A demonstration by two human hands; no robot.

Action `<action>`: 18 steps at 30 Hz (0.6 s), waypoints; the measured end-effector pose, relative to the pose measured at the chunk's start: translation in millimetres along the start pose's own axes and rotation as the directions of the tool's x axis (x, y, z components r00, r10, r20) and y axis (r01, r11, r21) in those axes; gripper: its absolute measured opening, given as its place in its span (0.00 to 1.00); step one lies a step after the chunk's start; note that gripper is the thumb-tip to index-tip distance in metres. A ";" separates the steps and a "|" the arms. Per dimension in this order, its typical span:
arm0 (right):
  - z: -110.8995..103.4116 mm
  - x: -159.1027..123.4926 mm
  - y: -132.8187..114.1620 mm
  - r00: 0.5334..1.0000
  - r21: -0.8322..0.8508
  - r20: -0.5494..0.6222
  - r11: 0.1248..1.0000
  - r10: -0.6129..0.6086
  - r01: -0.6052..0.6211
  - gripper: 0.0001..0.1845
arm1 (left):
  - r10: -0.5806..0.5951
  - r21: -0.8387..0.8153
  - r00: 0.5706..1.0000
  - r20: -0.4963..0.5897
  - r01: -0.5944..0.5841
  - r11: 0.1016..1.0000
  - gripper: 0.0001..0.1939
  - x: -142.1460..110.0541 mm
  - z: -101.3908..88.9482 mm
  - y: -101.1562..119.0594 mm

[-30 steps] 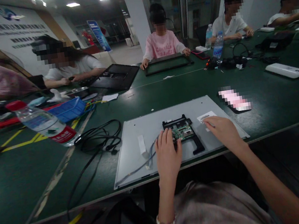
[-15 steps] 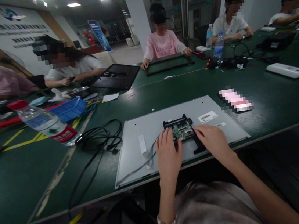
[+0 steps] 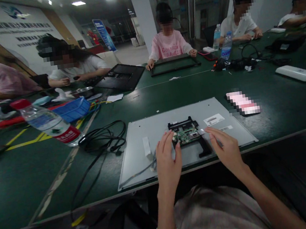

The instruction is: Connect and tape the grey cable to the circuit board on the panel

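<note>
A grey metal display panel (image 3: 137, 147) lies flat before me at the table's front edge. On it rests a black plastic bracket (image 3: 204, 148) carrying a green circuit board (image 3: 186, 136). My left hand (image 3: 167, 156) is at the board's left end, thumb and fingers apart, the fingertips by a pale connector. To the right of the board, the fingers of my right hand (image 3: 227, 149) are pinched together on a small whitish piece (image 3: 201, 131), too small to name. A grey cable (image 3: 141, 172) runs across the panel and passes behind my left hand.
Left of the panel are a coiled black cable (image 3: 110, 135), a tilted water bottle (image 3: 54, 124) and a blue basket (image 3: 74, 109). A phone (image 3: 243, 102) and a white power bank (image 3: 296, 72) lie to the right. Across the green table, other people handle black frames (image 3: 125, 76).
My left hand has drawn back left from the board, uncovering its left end. My right hand has moved right, away from the board, and the whitish piece now shows at its fingertips.
</note>
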State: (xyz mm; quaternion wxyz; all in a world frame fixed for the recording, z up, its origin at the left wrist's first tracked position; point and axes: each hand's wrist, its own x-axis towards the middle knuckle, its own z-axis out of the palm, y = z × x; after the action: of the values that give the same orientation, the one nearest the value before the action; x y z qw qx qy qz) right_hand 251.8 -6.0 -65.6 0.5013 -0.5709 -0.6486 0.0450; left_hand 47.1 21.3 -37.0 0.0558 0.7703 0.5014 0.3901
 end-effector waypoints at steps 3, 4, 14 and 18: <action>1.5 -2.7 2.3 0.998 0.006 -0.048 0.999 -0.038 0.039 0.16 | -0.060 -0.006 0.993 -0.104 0.060 0.998 0.18 -6.7 -28.7 -17.2; 1.9 -2.9 2.9 0.998 0.008 -0.044 0.999 -0.044 0.044 0.16 | -0.084 0.008 0.990 -0.116 0.086 0.996 0.17 -9.4 -39.0 -26.1; 3.1 -5.1 3.2 0.997 -0.019 -0.021 0.997 -0.074 0.074 0.16 | -0.089 0.115 0.992 0.087 0.079 0.990 0.12 -18.0 -72.4 -91.2; 2.6 -3.9 2.9 0.997 -0.015 -0.017 0.997 -0.076 0.076 0.15 | -0.066 0.181 0.998 0.014 0.062 0.982 0.09 -9.6 -60.9 -84.7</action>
State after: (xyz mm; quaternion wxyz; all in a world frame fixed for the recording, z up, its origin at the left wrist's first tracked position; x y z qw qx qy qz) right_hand 251.4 -6.7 -71.1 0.5045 -0.5498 -0.6656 0.0164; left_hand -56.5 36.5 -40.6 0.0034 0.7595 0.5585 0.3334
